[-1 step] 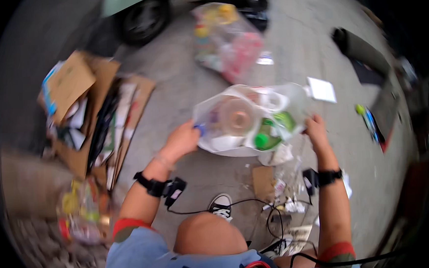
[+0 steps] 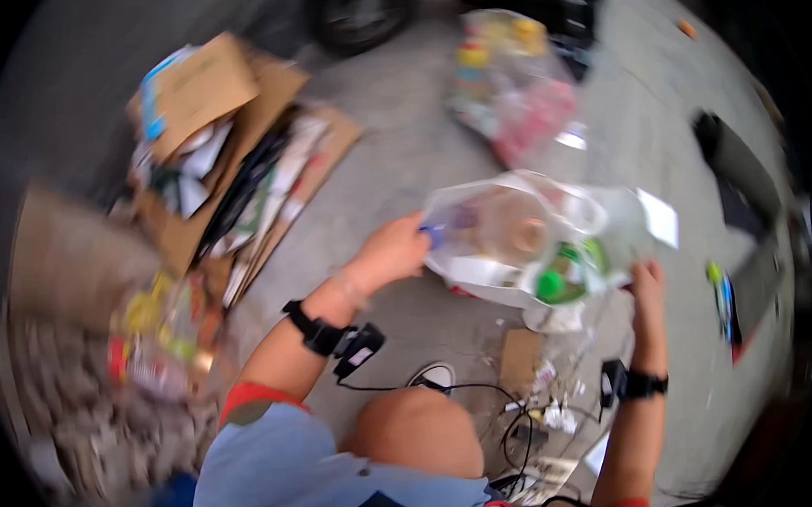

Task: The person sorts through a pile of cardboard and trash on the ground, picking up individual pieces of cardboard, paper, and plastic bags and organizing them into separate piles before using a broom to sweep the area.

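Note:
In front of me a white plastic bag [image 2: 491, 279] is held spread by its two sides, its mouth turned up. Inside lie a see-through round plastic container [image 2: 514, 224] and a green plastic bottle [image 2: 556, 281] with a green cap. My left hand [image 2: 394, 248] is closed on the bag's left edge, beside something blue. At the right edge, my right hand [image 2: 647, 293] is also closed on the bag; its fingers are partly blurred. Under the bag's near side shows a whitish crumpled piece [image 2: 555, 317].
Flattened cardboard [image 2: 205, 84] is piled at left, near a bag of bottles [image 2: 165, 347]. Another filled see-through bag [image 2: 521, 88] stands ahead by a scooter wheel [image 2: 359, 15]. Scraps [image 2: 555, 416] and a cable [image 2: 474, 379] lie near my feet. A dark roll [image 2: 735, 164] lies right.
My view has turned left, so the whole scene sits further right and is tilted. Both hands keep their hold on the white bag.

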A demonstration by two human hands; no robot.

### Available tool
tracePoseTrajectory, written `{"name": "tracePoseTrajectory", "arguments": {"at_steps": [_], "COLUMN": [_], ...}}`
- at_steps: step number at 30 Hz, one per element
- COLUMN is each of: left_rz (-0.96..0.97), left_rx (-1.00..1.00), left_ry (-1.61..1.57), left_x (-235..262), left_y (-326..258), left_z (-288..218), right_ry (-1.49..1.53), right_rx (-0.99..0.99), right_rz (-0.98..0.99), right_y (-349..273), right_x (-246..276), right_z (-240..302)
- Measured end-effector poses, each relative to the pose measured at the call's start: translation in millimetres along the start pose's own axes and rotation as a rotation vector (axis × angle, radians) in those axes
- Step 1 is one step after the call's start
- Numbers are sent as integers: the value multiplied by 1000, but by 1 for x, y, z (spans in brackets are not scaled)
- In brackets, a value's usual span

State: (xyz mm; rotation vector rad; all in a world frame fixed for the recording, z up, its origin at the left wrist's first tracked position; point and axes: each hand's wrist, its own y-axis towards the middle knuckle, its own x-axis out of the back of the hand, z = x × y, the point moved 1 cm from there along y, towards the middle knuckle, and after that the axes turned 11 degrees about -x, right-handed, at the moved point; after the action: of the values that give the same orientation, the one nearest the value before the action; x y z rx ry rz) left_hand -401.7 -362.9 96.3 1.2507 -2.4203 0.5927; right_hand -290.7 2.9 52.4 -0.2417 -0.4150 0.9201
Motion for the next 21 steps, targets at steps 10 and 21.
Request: {"name": "tracePoseTrajectory", "arguments": {"at_steps": [10, 21], "left_rz": [-586, -1509], "left_rx": [192, 227], "left_ry": [-663, -916], "left_x": [59, 179], "left_y": [-206, -423], "left_z": [35, 33], "right_ry": [92, -199], "right_rx": [220, 352], "right_rz": [499, 1015], "right_y": [-106, -157], "right_x": [-111, -200], "right_z": [104, 133]}}
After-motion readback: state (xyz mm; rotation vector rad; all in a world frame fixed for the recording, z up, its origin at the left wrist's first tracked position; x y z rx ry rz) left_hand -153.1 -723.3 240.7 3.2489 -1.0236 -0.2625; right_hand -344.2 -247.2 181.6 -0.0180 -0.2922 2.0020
